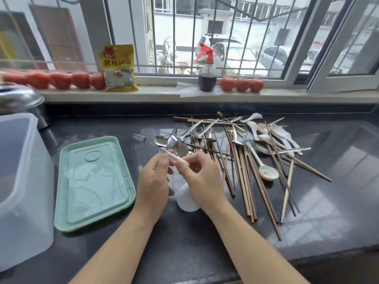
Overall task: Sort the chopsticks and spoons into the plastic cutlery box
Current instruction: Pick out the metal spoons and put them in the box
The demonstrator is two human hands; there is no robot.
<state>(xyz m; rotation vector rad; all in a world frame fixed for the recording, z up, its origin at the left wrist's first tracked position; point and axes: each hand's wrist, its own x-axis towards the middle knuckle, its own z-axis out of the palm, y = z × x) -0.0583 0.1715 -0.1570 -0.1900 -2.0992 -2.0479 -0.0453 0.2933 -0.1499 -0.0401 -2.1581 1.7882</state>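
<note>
My left hand (pixel 152 181) and my right hand (pixel 202 181) meet over the dark counter, both pinching a thin white stick-like handle (pixel 176 159). Just beyond my fingers lie several metal spoons (pixel 180 149) and forks. To the right sprawls a heap of brown chopsticks (pixel 246 173) mixed with white ceramic spoons (pixel 268 173). A green plastic lid or tray (pixel 94 181) lies flat to the left of my hands. A white cup-like object (pixel 186 199) shows beneath my right wrist, partly hidden.
A translucent plastic box (pixel 22 185) stands at the far left, with a metal pot lid (pixel 18 97) behind it. On the windowsill sit tomatoes (pixel 242 84), a yellow packet (pixel 119 68) and a spray bottle (pixel 207 72). The counter's front edge runs near my forearms.
</note>
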